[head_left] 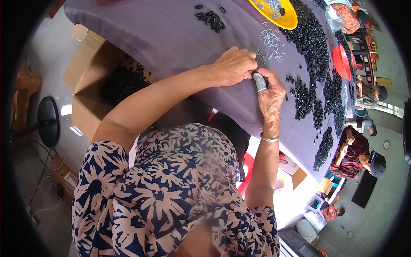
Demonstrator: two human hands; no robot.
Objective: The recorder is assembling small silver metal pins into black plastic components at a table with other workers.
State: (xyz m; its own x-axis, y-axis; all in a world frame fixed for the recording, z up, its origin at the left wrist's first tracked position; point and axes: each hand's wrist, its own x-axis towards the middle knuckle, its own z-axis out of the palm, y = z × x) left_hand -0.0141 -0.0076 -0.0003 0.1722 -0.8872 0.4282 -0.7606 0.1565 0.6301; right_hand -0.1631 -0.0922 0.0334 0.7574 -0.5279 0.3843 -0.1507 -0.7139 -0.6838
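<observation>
Over the edge of a grey-purple cloth-covered table [167,36], my two hands meet at the fingertips. My left hand [234,67] is closed in a pinch, and what it holds is hidden by the fingers. My right hand [272,95] pinches right against it, a silvery wrap [260,82] around one digit and a bangle [269,139] on the wrist. Any piece between them is too small to name. Just beyond the hands lie scattered small clear pieces [269,39]. A small group of short black pieces [210,20] lies farther left.
A large spread of black pieces [310,47] covers the table's right side. A yellow dish [287,19] holds clear pieces; a red bowl [341,62] stands beyond. An open cardboard box [85,64] with black pieces sits below left. Other people [353,147] are at the right.
</observation>
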